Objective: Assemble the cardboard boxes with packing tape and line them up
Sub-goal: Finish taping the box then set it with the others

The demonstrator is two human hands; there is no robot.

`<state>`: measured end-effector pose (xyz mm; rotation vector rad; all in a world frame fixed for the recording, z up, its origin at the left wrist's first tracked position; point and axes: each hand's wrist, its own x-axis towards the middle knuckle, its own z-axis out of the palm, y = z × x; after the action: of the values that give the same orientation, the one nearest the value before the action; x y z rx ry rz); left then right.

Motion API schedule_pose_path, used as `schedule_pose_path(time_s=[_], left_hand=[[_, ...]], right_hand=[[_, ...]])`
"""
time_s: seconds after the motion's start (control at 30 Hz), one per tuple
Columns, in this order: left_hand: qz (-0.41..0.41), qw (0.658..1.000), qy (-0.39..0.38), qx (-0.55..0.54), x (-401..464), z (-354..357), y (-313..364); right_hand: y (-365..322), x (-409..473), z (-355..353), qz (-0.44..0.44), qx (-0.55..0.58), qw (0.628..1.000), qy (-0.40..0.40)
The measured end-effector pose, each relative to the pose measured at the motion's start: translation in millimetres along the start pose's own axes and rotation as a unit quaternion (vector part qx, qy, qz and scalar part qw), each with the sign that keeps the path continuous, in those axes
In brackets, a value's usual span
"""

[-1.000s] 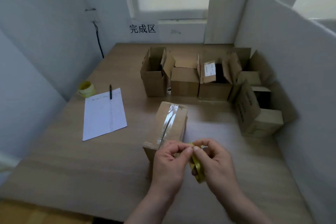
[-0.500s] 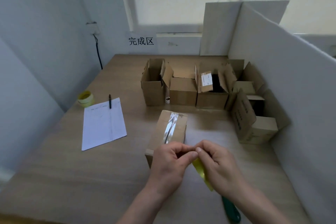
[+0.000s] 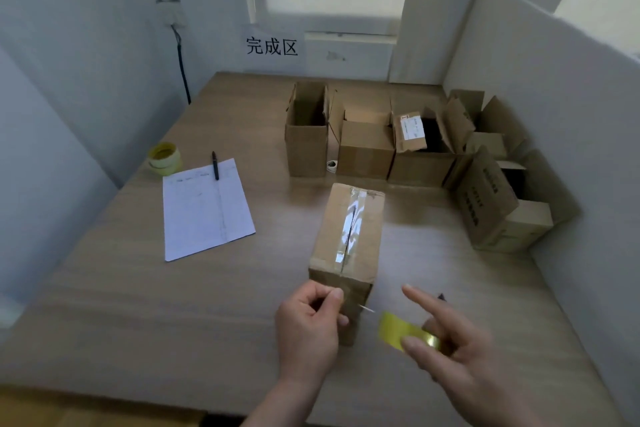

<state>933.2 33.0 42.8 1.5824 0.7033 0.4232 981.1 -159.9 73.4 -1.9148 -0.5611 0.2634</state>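
Hands have parted: left hand [image 3: 309, 319] pinches tape end, right hand [image 3: 453, 347] holds tape roll [image 3: 403, 331].

Brown cardboard box [image 3: 349, 229] near the table's front, flaps shut, shiny clear tape down the top seam, yellow tape roll [image 3: 403, 331] just right of its near end, row of open-flapped boxes [image 3: 367, 146] further back

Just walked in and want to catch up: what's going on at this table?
A person is taping cardboard boxes. The left hand pinches the free tape end by the near box, whose top seam is already taped. The right hand holds the yellow tape roll, forefinger pointing out. Several open boxes stand in a row behind.
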Motion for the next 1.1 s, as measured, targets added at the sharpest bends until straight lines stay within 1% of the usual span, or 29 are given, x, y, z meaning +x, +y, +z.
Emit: schedule_pose_path(time_s=[0.07, 0.13, 0.23, 0.3, 0.4, 0.5, 0.57, 0.67, 0.73, 0.77, 0.8, 0.83, 0.9, 0.93, 1.1], left_hand=[[0.014, 0.999, 0.027, 0.014, 5.8, -3.0, -7.3], [0.027, 0.998, 0.044, 0.037, 15.8, -2.6, -13.0], [0.058, 0.991, 0.081, 0.086, 36.4, -4.5, -23.0], [0.088, 0.983, 0.102, 0.128, 49.1, -7.5, -26.7], [0.109, 0.978, 0.104, 0.142, 62.3, -8.2, -30.0], [0.103, 0.982, 0.092, 0.132, 66.3, -6.3, -34.9], [0.085, 0.984, 0.089, 0.126, 68.1, -6.1, -35.8], [0.057, 0.987, 0.092, 0.118, 71.5, -8.6, -35.2], [0.055, 0.988, 0.084, 0.116, 72.8, -10.1, -34.5], [0.059, 0.989, 0.077, 0.116, 72.2, -9.9, -33.7], [0.062, 0.989, 0.073, 0.116, 71.1, -8.9, -33.5], [0.063, 0.988, 0.073, 0.119, 70.4, -7.7, -33.4], [0.052, 0.988, 0.081, 0.122, 69.0, -7.5, -32.5], [0.049, 0.988, 0.082, 0.12, 69.0, -8.5, -31.7], [0.029, 0.991, 0.084, 0.099, 74.4, -11.5, -28.9]], right_hand=[[9.3, 12.8, -5.6, 0.042, -0.073, 0.996, 0.023], [13.1, 30.5, -3.7, 0.056, -0.186, 0.981, 0.018], [12.9, 57.9, 11.2, 0.035, -0.306, 0.951, 0.024], [15.0, 69.0, 22.6, 0.015, -0.347, 0.938, 0.023], [19.0, 73.6, 32.3, 0.008, -0.363, 0.931, 0.014], [17.3, 74.3, 36.4, 0.004, -0.38, 0.925, 0.009], [16.5, 76.6, 36.3, 0.011, -0.398, 0.917, 0.0], [18.6, 73.8, 29.7, 0.0, -0.346, 0.938, -0.013], [19.2, 69.2, 23.1, 0.022, -0.287, 0.957, -0.028], [19.3, 67.4, 20.5, 0.035, -0.279, 0.959, -0.028], [20.4, 67.0, 19.1, 0.042, -0.293, 0.955, -0.025], [21.6, 68.9, 19.0, 0.048, -0.332, 0.942, -0.022], [20.9, 75.0, 21.1, 0.072, -0.419, 0.905, -0.032], [20.7, 76.7, 22.9, 0.081, -0.432, 0.898, -0.036], [22.9, 82.2, 25.4, 0.077, -0.426, 0.901, -0.03]])
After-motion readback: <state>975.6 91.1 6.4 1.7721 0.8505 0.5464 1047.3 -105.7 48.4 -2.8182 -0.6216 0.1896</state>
